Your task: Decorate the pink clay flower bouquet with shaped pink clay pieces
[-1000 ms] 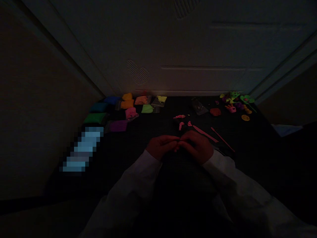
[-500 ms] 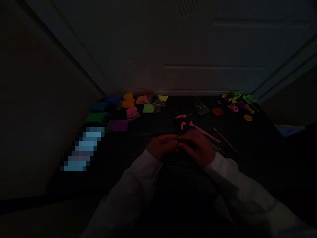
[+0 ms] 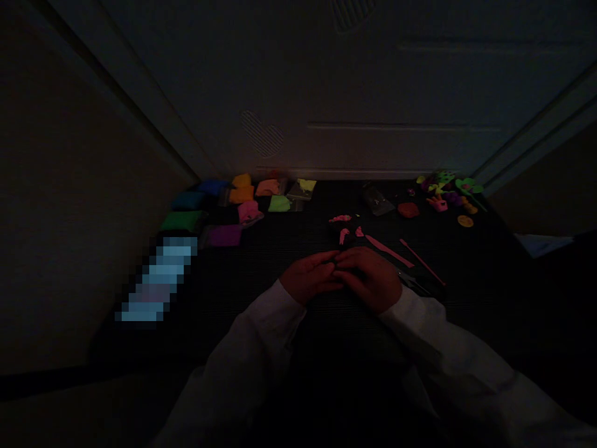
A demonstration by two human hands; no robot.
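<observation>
In the dim light my left hand [image 3: 311, 277] and my right hand [image 3: 372, 279] meet over the middle of the dark table. Their fingers are curled together and touch at the tips. Whatever lies between them is too dark and hidden to make out. Just beyond the fingers lie small pink clay pieces [image 3: 344, 236] and a dark lump topped with pink clay [image 3: 340, 219]. To the right of my right hand are a pink modelling knife [image 3: 389, 251], a thin pink stick tool [image 3: 423, 262] and scissors [image 3: 410, 280], partly behind the wrist.
Bags of coloured clay, such as a green one [image 3: 181, 221] and a purple one [image 3: 224, 236], line the left and back. A blurred bright screen [image 3: 158, 280] lies front left. Back right hold a red clay lump [image 3: 408, 210] and colourful clay figures [image 3: 448, 193]. A pale door [image 3: 373, 149] rises behind.
My left hand has turned slightly and shifted a little to the right, its fingers now straighter and closer against the right hand. The things on the table lie as before.
</observation>
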